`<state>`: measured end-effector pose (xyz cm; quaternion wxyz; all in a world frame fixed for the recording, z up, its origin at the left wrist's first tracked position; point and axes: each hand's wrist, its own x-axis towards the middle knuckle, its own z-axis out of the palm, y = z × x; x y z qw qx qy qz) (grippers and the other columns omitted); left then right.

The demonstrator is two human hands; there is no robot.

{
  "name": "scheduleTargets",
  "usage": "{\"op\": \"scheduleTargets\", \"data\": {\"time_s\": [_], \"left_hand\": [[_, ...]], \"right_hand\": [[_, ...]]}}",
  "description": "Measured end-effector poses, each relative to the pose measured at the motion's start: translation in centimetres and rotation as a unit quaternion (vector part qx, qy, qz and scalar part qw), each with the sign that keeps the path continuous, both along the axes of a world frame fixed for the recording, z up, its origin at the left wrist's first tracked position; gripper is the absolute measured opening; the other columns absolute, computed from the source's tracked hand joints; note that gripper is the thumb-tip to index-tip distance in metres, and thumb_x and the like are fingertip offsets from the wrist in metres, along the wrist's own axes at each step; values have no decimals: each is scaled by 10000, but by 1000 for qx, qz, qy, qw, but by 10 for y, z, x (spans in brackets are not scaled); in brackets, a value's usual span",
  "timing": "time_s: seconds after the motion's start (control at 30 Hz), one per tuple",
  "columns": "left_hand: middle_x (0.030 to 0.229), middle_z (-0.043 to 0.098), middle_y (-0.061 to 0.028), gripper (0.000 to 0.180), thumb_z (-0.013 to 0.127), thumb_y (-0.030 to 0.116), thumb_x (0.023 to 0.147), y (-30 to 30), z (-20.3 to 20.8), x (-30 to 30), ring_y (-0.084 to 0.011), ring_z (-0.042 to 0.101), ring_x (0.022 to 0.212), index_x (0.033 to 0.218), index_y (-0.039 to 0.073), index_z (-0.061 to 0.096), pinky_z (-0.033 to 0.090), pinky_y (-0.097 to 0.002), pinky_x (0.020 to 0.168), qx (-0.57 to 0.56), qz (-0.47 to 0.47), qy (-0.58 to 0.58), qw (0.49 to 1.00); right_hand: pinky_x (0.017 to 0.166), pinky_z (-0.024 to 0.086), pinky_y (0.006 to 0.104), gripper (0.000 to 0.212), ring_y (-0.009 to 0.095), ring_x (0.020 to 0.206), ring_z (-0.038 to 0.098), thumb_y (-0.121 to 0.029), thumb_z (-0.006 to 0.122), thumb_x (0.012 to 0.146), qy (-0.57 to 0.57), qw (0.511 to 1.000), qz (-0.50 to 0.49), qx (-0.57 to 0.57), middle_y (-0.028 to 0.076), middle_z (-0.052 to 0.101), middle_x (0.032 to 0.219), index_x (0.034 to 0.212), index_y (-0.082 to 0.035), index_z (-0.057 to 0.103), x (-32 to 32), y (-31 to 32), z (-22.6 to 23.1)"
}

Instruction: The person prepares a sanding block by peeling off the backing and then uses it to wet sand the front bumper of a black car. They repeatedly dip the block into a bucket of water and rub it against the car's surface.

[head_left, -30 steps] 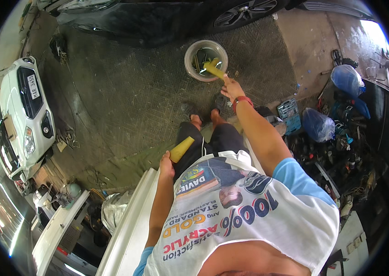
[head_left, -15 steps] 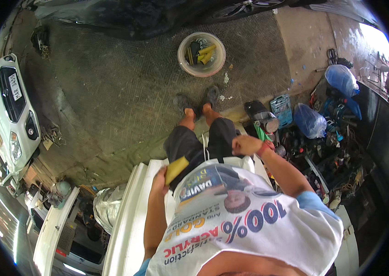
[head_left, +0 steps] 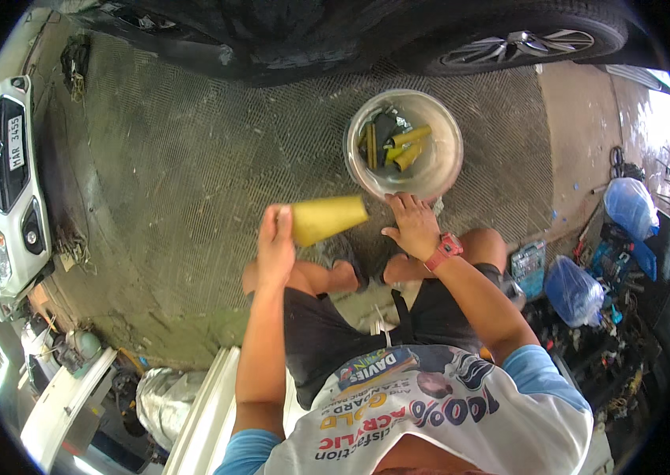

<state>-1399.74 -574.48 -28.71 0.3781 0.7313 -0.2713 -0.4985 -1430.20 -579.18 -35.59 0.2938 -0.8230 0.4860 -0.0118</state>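
My left hand point(head_left: 277, 247) is closed on one end of a yellow sheet point(head_left: 328, 219) that looks like sandpaper. The sheet sticks out to the right, slightly curved, above the floor and apart from the tub. A round translucent plastic tub point(head_left: 444, 150) stands on the floor in front of me, with some water in it. Several curled yellow pieces point(head_left: 410, 136) and dark pieces point(head_left: 385, 127) lie inside. My right hand point(head_left: 415, 226), with a red watch at the wrist, has its fingers stretched out at the tub's near rim and its thumb apart.
A dark car with its wheel point(head_left: 521, 49) spans the far side. At the left is a white car point(head_left: 10, 190). Tools and plastic bags point(head_left: 576, 289) crowd the right floor, near a teal tool case point(head_left: 528, 267). White panels point(head_left: 204, 419) stand at lower left.
I have bent down and forward toward the tub, which appears closer. Both hands have reached forward; the left carries the yellow sheet, and the right has come to the tub's rim.
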Motion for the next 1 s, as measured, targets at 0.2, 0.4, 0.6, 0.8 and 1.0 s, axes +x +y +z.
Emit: {"op": "scheduleTargets", "data": {"time_s": [0.2,0.4,0.6,0.8,1.0], "left_hand": [[1026,687,-11,292,538,401,1151,-85,-133,-22,-102,669,895,1137,113,582,557,-319,842,-68,42,297,951],[1109,750,-55,237,592,370,1127,-123,-168,-30,-156,746,952,1145,134,596,586,-344,888,-123,59,428,894],[1200,764,-115,132,704,213,1061,-153,-167,-18,-220,760,1084,1096,125,612,609,-386,979,-211,54,503,836],[1276,752,-133,435,703,103,1032,-154,-162,-10,-218,766,1111,1443,45,574,625,-395,988,-200,44,508,837],[1277,756,-133,419,705,91,1027,-160,-171,-3,-206,754,1133,1432,34,617,623,-361,989,-186,-2,503,844]], "right_hand": [[913,546,483,558,365,1006,726,-374,859,838,88,994,62,4,138,727,1063,1225,-46,626,30,-16,-98],[817,571,476,263,358,886,738,-274,796,885,66,990,71,-100,156,734,895,963,-41,702,40,-29,-116],[746,576,521,317,406,796,733,-343,781,871,38,993,40,-103,183,732,807,861,-35,708,101,-53,-116],[761,576,529,445,426,816,731,-446,734,935,-4,999,34,-13,229,728,825,908,-3,700,145,-60,-121],[933,599,449,515,297,1015,747,-484,536,1119,-560,696,-326,309,132,752,1175,1298,-16,654,108,-90,-93]]}}
